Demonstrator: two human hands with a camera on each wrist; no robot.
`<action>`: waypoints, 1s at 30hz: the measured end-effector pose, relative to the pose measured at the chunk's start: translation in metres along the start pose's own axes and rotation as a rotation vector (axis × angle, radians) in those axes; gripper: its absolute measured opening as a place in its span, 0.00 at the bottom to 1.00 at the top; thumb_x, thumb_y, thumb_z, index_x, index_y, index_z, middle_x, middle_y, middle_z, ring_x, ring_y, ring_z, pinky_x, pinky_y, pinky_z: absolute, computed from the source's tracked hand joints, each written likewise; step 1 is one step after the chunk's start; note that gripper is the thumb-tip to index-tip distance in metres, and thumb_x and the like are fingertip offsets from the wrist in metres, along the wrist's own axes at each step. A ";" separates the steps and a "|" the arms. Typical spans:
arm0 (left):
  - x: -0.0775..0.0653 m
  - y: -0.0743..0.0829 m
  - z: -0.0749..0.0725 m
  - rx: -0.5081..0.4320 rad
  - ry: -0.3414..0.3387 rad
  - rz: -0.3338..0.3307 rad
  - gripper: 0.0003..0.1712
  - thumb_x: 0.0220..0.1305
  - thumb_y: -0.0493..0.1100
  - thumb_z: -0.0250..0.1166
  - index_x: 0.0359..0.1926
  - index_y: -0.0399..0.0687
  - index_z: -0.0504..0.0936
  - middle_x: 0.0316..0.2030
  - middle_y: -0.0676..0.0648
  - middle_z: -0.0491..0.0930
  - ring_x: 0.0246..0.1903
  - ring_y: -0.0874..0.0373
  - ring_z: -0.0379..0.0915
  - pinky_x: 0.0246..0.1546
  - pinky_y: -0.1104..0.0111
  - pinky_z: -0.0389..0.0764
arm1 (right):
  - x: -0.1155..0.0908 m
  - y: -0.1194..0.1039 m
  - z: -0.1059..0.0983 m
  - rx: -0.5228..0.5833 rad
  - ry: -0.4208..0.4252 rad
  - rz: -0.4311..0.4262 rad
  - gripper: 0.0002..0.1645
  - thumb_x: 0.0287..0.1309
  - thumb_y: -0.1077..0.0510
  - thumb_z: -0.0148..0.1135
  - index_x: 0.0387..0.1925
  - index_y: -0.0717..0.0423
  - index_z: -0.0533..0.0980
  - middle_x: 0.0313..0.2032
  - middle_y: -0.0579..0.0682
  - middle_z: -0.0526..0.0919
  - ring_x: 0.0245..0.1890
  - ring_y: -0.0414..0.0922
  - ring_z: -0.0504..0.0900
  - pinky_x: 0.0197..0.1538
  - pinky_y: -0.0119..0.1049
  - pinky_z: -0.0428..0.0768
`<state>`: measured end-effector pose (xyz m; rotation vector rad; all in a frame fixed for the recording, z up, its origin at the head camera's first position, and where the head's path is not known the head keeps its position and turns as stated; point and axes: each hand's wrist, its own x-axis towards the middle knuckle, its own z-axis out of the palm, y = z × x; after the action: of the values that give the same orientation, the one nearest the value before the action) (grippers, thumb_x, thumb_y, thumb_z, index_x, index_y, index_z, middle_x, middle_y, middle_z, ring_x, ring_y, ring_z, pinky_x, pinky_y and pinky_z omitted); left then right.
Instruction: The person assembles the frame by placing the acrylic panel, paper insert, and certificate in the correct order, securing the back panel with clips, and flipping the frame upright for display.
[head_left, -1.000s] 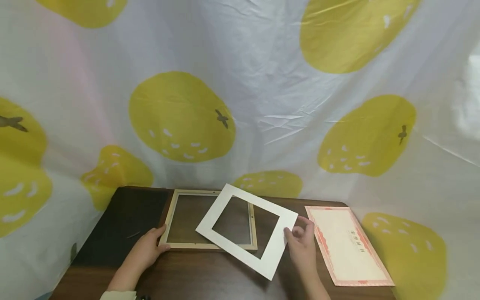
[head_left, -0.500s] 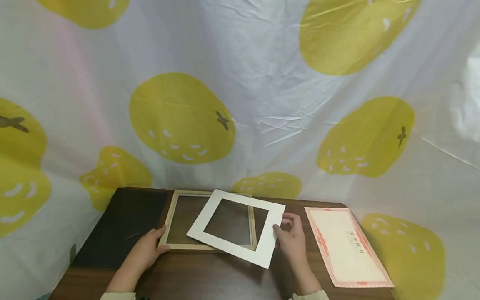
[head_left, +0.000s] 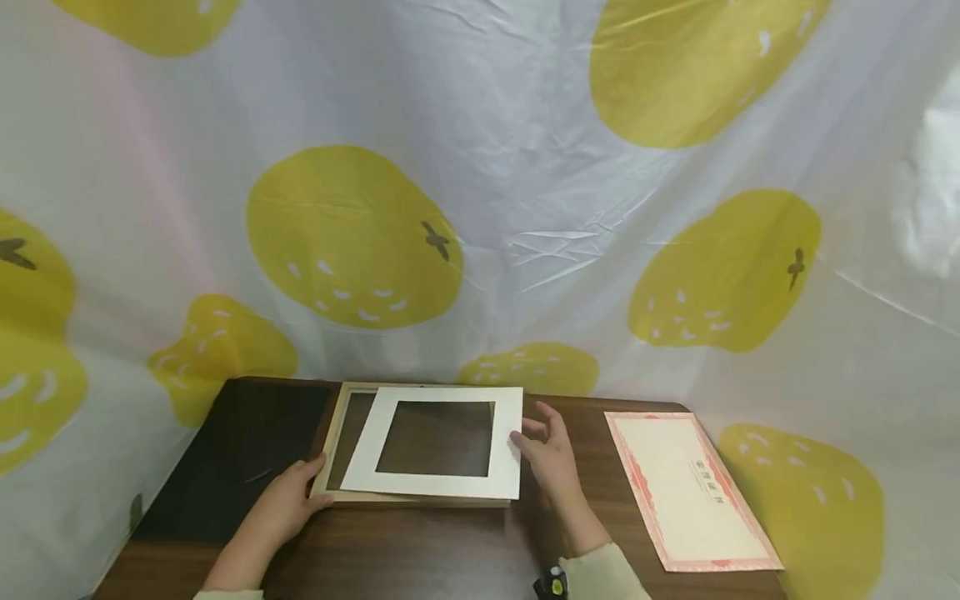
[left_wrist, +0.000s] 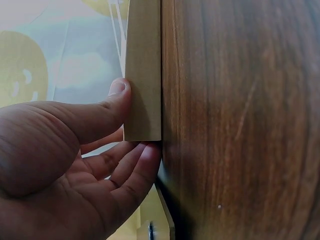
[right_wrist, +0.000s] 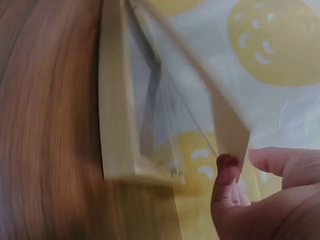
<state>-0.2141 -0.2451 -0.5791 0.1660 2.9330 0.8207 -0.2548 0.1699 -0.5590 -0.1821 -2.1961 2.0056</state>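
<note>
A light wooden picture frame (head_left: 337, 421) lies on the table, its shallow side wall (left_wrist: 144, 70) visible in the left wrist view. My left hand (head_left: 281, 502) holds its near left corner, thumb on the near side and fingers around the end. Over the frame sits a white mat board (head_left: 420, 484) with a rectangular window, shifted right so the frame's left part shows. The right hand (head_left: 553, 463) pinches the mat's right edge between thumb and fingers. In the right wrist view the mat (right_wrist: 229, 131) tilts up at this edge, apart from the frame below.
Left of the frame lies a black board (head_left: 247, 450) with a small thin piece (head_left: 258, 477) on it. A cream certificate sheet (head_left: 690, 492) with a red border lies at the right. Behind the brown table (head_left: 420, 550) hangs a lemon-patterned curtain (head_left: 495, 208).
My right hand has moved left and turned the white mat from a slant to nearly square with the frame, lowering it over the frame. The left hand keeps its hold on the corner.
</note>
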 end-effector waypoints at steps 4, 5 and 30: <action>0.000 0.001 -0.002 -0.009 0.000 -0.005 0.46 0.69 0.48 0.76 0.78 0.28 0.68 0.70 0.18 0.72 0.69 0.21 0.71 0.66 0.32 0.75 | 0.000 -0.003 0.009 0.172 -0.074 0.050 0.37 0.71 0.66 0.67 0.76 0.67 0.64 0.68 0.70 0.80 0.56 0.46 0.85 0.57 0.35 0.83; 0.000 0.001 -0.002 -0.011 0.002 -0.007 0.46 0.69 0.47 0.76 0.78 0.28 0.68 0.70 0.19 0.72 0.69 0.21 0.71 0.66 0.33 0.76 | 0.000 -0.003 0.011 0.188 -0.089 0.055 0.35 0.72 0.67 0.66 0.75 0.68 0.66 0.68 0.70 0.80 0.56 0.47 0.85 0.57 0.35 0.83; 0.000 0.001 0.001 -0.004 0.019 -0.016 0.45 0.67 0.46 0.78 0.77 0.30 0.71 0.60 0.28 0.82 0.60 0.32 0.81 0.60 0.38 0.81 | -0.018 -0.007 0.044 -0.193 -0.140 -0.094 0.44 0.65 0.69 0.65 0.81 0.60 0.67 0.53 0.67 0.84 0.12 0.40 0.78 0.16 0.38 0.83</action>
<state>-0.2144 -0.2438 -0.5792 0.1344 2.9459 0.8303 -0.2464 0.1225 -0.5569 0.0402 -2.4344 1.8073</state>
